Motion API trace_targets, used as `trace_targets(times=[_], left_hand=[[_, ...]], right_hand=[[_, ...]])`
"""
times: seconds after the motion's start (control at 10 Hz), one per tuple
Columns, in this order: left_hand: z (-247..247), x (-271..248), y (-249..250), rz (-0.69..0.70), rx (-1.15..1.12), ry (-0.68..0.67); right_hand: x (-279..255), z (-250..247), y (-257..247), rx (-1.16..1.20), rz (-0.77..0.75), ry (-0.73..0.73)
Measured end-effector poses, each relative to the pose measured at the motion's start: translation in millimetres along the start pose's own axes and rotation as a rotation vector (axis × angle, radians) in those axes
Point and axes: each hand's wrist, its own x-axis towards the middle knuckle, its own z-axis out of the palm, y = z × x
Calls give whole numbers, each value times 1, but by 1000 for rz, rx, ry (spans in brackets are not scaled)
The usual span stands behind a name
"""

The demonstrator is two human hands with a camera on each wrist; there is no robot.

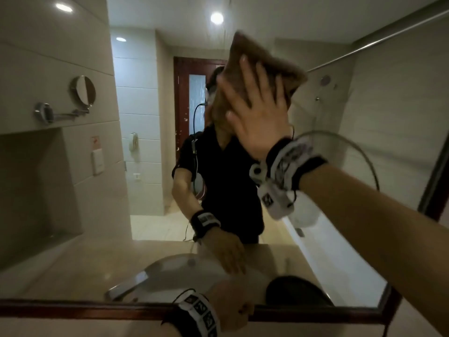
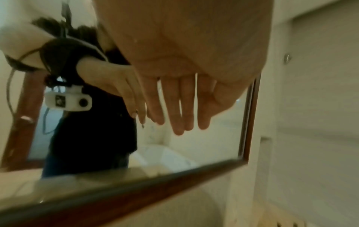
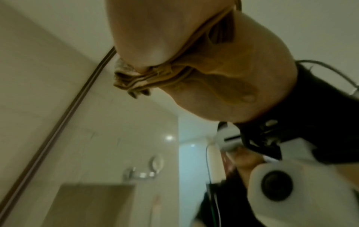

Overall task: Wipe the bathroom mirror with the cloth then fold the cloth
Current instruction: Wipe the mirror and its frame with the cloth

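Observation:
The bathroom mirror (image 1: 150,166) fills the head view, with a dark wooden frame (image 1: 73,310) along its lower edge. High on the glass, my right hand (image 1: 257,113) presses a folded brown cloth (image 1: 274,62) flat with its fingers spread straight. In the right wrist view the palm (image 3: 147,38) lies over the cloth's bunched edge (image 3: 136,76). My left hand (image 1: 230,305) hangs low by the frame and holds nothing. Its fingers (image 2: 180,107) are straight and close to the glass; whether they touch it I cannot tell.
A round shaving mirror (image 1: 83,90) on a chrome arm sticks out from the tiled wall at the left, above a wall niche (image 1: 31,190). A switch plate (image 1: 98,162) sits beside the niche. The glass reflects a person, a washbasin and a bathtub.

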Motion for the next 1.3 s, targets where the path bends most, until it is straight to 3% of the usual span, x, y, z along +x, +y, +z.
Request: trace_targets(times=[0.1, 0.2, 0.3, 0.4, 0.5, 0.6, 0.7, 0.8, 0.9, 1.0, 1.1, 1.2, 1.3], left_hand=[[-33, -28, -6, 169, 24, 425], [-63, -50, -31, 325, -146, 985], [-105, -58, -37, 326, -325, 1159], [-132, -50, -44, 312, -366, 1056], [-139, -36, -44, 306, -405, 1039], [-144, -19, -38, 185, -217, 1033], [-166, -6, -39, -38, 199, 992], [-195, -6, -49, -149, 510, 975], [-203, -10, -56, -167, 601, 975], [-172, -14, -69, -202, 609, 955], [-109, -28, -100, -288, 624, 860], [-74, -42, -123, -326, 648, 761], [-108, -44, -123, -322, 671, 795]], right_hand=[[-60, 29, -49, 71, -181, -77], [-105, 54, -89, 126, -289, -191], [-112, 56, -101, 159, -222, -219], [-108, 44, -95, 367, -169, -196], [-97, 31, -80, 833, -1, -178], [-86, 27, -67, 825, 21, -65], [-69, 28, -53, 456, -6, -32], [-47, 25, -45, 247, -13, -33], [-42, 28, -50, 177, -26, -27], [-62, 43, -70, 203, -70, -39], [-104, 63, -100, 182, -223, -131], [-131, 70, -122, 248, -264, -218], [-100, 57, -117, 184, -263, -189]])
